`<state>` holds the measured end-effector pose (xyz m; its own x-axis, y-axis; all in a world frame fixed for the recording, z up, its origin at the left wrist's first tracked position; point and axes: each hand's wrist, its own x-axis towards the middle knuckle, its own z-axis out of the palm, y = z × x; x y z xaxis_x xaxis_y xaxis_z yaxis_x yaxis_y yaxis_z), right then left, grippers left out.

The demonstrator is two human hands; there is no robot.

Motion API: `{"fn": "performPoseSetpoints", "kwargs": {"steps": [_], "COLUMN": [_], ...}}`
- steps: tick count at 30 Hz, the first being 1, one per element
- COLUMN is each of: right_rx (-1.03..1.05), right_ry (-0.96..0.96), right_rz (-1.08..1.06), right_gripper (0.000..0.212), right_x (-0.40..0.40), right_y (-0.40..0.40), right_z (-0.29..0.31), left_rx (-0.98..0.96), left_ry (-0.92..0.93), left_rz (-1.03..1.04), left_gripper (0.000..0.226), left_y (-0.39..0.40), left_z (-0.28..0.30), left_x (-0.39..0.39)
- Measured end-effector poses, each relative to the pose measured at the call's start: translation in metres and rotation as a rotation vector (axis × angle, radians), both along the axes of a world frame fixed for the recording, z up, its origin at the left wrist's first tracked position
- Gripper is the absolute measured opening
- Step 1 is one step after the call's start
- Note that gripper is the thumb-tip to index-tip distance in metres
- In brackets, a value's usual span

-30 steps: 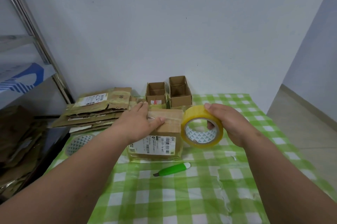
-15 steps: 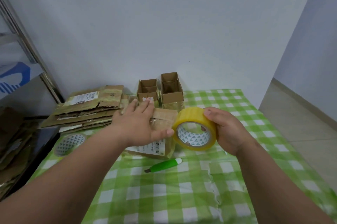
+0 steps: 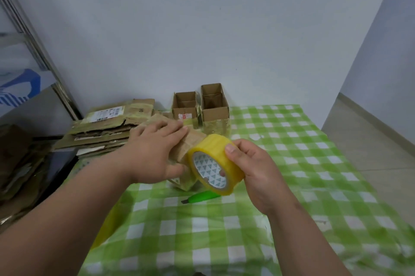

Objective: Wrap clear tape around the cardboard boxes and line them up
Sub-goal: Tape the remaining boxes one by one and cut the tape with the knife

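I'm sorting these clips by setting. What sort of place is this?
Probably a small home or back-room packing spot, not a warehouse: a table under a green checked tablecloth against a plain wall, flattened cardboard stacked at the left, two open boxes at the back, and a tape roll in hand.

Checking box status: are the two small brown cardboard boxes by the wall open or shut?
Open: both small brown cardboard boxes show bare interiors from above.

Taping a cardboard box (image 3: 190,143).
My left hand (image 3: 155,152) grips it, tilted; my right hand (image 3: 251,170) holds the tape roll (image 3: 213,163) against it, above green cutter (image 3: 202,197).
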<state>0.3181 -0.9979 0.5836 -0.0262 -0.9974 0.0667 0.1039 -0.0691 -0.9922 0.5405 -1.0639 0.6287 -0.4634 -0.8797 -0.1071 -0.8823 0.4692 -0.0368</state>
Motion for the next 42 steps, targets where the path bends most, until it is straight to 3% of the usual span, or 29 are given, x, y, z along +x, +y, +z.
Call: {"fn": "performPoseSetpoints", "kwargs": {"steps": [10, 17, 22, 26, 33, 37, 42], "right_rx": [0.045, 0.085, 0.091, 0.119, 0.15, 0.162, 0.172], "right_ry": [-0.02, 0.027, 0.12, 0.173, 0.168, 0.184, 0.193], "right_rz": [0.134, 0.114, 0.142, 0.122, 0.115, 0.138, 0.192], "right_gripper": [0.027, 0.035, 0.029, 0.025, 0.031, 0.026, 0.018], "right_x": [0.015, 0.024, 0.029, 0.041, 0.058, 0.063, 0.067], "right_y": [0.034, 0.055, 0.06, 0.068, 0.07, 0.063, 0.061], "right_z": [-0.026, -0.04, -0.037, -0.039, -0.042, -0.038, -0.038], "left_rx": [-0.01, 0.031, 0.114, 0.145, 0.199, 0.109, -0.098], "left_ry": [0.165, 0.042, 0.141, 0.257, 0.383, 0.579, 0.595], "left_rz": [-0.077, -0.122, -0.127, -0.059, 0.002, 0.081, 0.069], "left_gripper": [0.107, 0.093, 0.107, 0.089, 0.096, 0.101, 0.079], "left_y": [0.01, 0.011, 0.009, 0.005, 0.006, 0.014, 0.017], "left_z": [-0.026, -0.03, -0.015, -0.009, -0.01, -0.017, -0.032], "left_x": [0.025, 0.027, 0.035, 0.044, 0.05, 0.04, 0.036]}}
